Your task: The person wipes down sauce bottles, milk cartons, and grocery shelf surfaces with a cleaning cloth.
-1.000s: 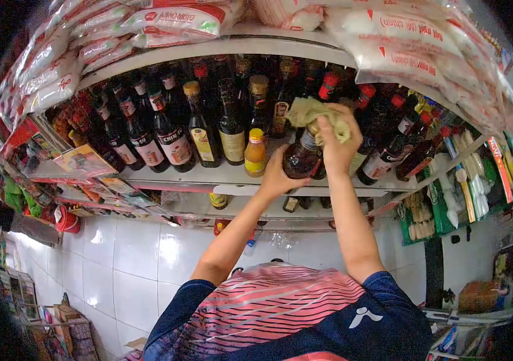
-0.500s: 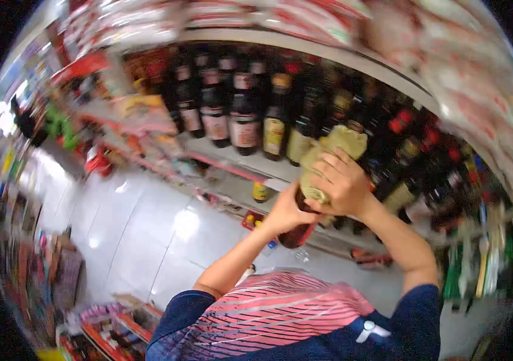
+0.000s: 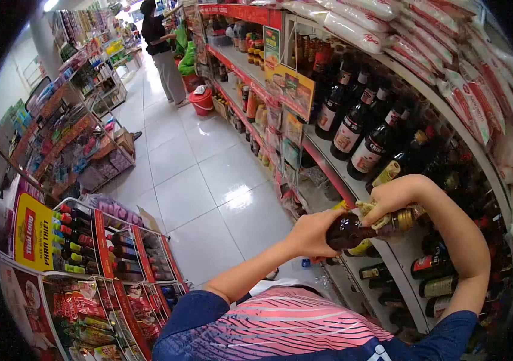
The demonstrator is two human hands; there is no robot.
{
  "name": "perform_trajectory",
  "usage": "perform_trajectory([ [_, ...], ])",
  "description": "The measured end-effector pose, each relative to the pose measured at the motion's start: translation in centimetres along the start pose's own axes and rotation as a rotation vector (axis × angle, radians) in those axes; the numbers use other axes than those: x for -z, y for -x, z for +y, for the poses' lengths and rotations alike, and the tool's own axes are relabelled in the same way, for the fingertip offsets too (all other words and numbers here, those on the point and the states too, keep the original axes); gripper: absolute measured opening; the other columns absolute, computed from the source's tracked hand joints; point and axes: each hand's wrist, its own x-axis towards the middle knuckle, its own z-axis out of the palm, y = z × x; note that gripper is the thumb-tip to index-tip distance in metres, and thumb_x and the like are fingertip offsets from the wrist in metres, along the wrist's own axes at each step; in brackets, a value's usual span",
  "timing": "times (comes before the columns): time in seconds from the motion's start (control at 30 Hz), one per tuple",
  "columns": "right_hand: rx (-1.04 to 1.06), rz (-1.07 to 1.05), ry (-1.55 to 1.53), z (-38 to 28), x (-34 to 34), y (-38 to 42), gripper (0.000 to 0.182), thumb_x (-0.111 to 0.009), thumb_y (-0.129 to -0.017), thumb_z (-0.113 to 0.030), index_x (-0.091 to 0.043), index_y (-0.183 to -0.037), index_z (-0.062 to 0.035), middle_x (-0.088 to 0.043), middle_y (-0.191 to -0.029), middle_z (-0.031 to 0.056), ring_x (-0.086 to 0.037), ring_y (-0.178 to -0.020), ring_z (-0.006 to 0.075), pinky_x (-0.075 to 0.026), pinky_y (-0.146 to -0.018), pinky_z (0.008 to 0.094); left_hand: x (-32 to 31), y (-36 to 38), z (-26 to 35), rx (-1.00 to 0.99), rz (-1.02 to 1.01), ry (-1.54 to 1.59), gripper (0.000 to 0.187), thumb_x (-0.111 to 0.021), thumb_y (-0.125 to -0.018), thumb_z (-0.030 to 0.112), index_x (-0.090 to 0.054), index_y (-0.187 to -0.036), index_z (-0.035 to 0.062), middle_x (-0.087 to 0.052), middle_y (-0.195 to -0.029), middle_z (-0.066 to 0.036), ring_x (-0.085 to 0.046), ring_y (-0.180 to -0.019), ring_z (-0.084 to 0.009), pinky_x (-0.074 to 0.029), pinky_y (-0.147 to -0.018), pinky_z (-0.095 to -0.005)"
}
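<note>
My left hand (image 3: 313, 233) is wrapped round a dark glass bottle (image 3: 348, 232), which lies tilted in front of the shelf. My right hand (image 3: 396, 195) grips a yellowish-green cloth (image 3: 366, 210) against the bottle's upper part. Some of the cloth is hidden behind the fingers. Close by on the shelf stand dark bottles with pale labels (image 3: 364, 157), and a bottle with a yellow label (image 3: 387, 173) is beside my right hand.
White-and-red plastic packs (image 3: 431, 45) are stacked above the bottles. A lower rack (image 3: 103, 249) of bottles and packets stands at left. Down the tiled aisle (image 3: 208, 180) are a red bucket (image 3: 201, 101) and another person (image 3: 163, 54). Cardboard signs (image 3: 289, 90) jut from the shelf.
The view has swung left, bringing the aisle and the other person into sight. My right hand has turned with the cloth round the bottle, which my left hand still holds.
</note>
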Motion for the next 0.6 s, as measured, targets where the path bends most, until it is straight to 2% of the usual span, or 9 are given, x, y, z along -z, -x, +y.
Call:
perform_trajectory([
  [0.03,0.003,0.003,0.005,0.5,0.1,-0.5,0.052,-0.056,-0.068,-0.048,-0.060,-0.074,0.0043,-0.059,-0.067,0.0094,-0.053,-0.059,0.0146,-0.041,-0.055,0.0292,0.4,0.4,0.0,0.000,0.005,-0.005,0.074,-0.073,-0.048,0.030,-0.043,-0.110,0.0050,-0.055,-0.094,-0.014,-0.055,-0.087,-0.0280,-0.044,-0.073,-0.0342],
  [0.1,0.230,-0.100,-0.327,2.0,-0.2,-2.0,0.045,-0.058,-0.071,-0.039,-0.060,-0.082,0.0037,-0.059,-0.070,0.0054,-0.053,-0.061,0.0125,-0.040,-0.056,0.0266,1.1,1.3,0.1,-0.024,0.060,-0.059,0.072,-0.074,-0.048,0.031,-0.044,-0.109,0.0050,-0.055,-0.096,-0.014,-0.055,-0.087,-0.0276,-0.045,-0.073,-0.0328],
  [0.17,0.256,-0.077,-0.473,2.8,-1.2,-3.6,0.036,-0.058,-0.072,-0.032,-0.060,-0.085,0.0014,-0.059,-0.076,0.0041,-0.054,-0.068,0.0113,-0.041,-0.060,0.0239,1.4,2.1,0.1,0.004,0.112,-0.025,0.072,-0.073,-0.048,0.028,-0.043,-0.110,0.0054,-0.055,-0.095,-0.013,-0.056,-0.085,-0.0272,-0.045,-0.072,-0.0328],
  [0.3,0.582,0.391,-1.550,0.9,-4.7,-5.2,0.031,-0.048,-0.082,-0.027,-0.050,-0.103,-0.0043,-0.054,-0.097,0.0044,-0.053,-0.085,0.0139,-0.044,-0.075,0.0281,1.6,3.2,-0.5,0.177,0.300,0.215,0.073,-0.073,-0.048,0.025,-0.041,-0.110,0.0049,-0.056,-0.092,-0.012,-0.057,-0.082,-0.0228,-0.044,-0.073,-0.0303],
  [0.37,0.795,0.678,-1.581,-1.8,-5.5,-6.1,0.032,-0.050,-0.082,-0.025,-0.047,-0.105,-0.0044,-0.054,-0.096,0.0043,-0.053,-0.085,0.0140,-0.043,-0.076,0.0280,1.7,3.3,-0.7,0.196,0.400,0.246,0.073,-0.074,-0.048,0.022,-0.040,-0.109,0.0027,-0.057,-0.090,-0.012,-0.057,-0.081,-0.0195,-0.043,-0.074,-0.0289],
  [0.43,0.738,0.799,-1.354,-3.4,-6.0,-6.6,0.034,-0.053,-0.080,-0.025,-0.045,-0.106,-0.0034,-0.053,-0.097,0.0048,-0.052,-0.084,0.0124,-0.042,-0.076,0.0257,2.2,3.3,-0.8,0.251,0.481,0.292,0.073,-0.074,-0.048,0.021,-0.039,-0.109,0.0005,-0.057,-0.090,-0.012,-0.056,-0.081,-0.0185,-0.043,-0.075,-0.0289],
  [0.5,0.999,1.120,-1.214,-5.6,-5.9,-7.3,0.038,-0.055,-0.079,-0.025,-0.043,-0.108,-0.0028,-0.052,-0.098,0.0051,-0.051,-0.083,0.0098,-0.041,-0.072,0.0236,2.2,3.4,-0.4,0.270,0.498,0.255,0.072,-0.074,-0.049,0.019,-0.039,-0.109,-0.0009,-0.057,-0.090,-0.012,-0.056,-0.081,-0.0180,-0.042,-0.076,-0.0285],
  [0.57,1.024,1.147,-1.276,-5.9,-5.4,-7.9,0.044,-0.055,-0.080,-0.029,-0.040,-0.111,-0.0020,-0.052,-0.097,0.0053,-0.050,-0.082,0.0091,-0.041,-0.070,0.0218,2.1,3.6,-0.2,0.289,0.440,0.389,0.075,-0.075,-0.047,0.018,-0.038,-0.110,-0.0003,-0.055,-0.095,-0.010,-0.054,-0.085,-0.0175,-0.040,-0.079,-0.0290],
  [0.6,1.143,1.091,-1.397,-5.9,-5.1,-8.0,0.048,-0.056,-0.078,-0.031,-0.039,-0.112,-0.0018,-0.051,-0.101,0.0066,-0.051,-0.087,0.0121,-0.042,-0.073,0.0256,2.1,3.7,-0.1,0.291,0.436,0.388,0.075,-0.075,-0.047,0.018,-0.038,-0.110,-0.0003,-0.055,-0.095,-0.010,-0.054,-0.085,-0.0175,-0.040,-0.079,-0.0290],
])
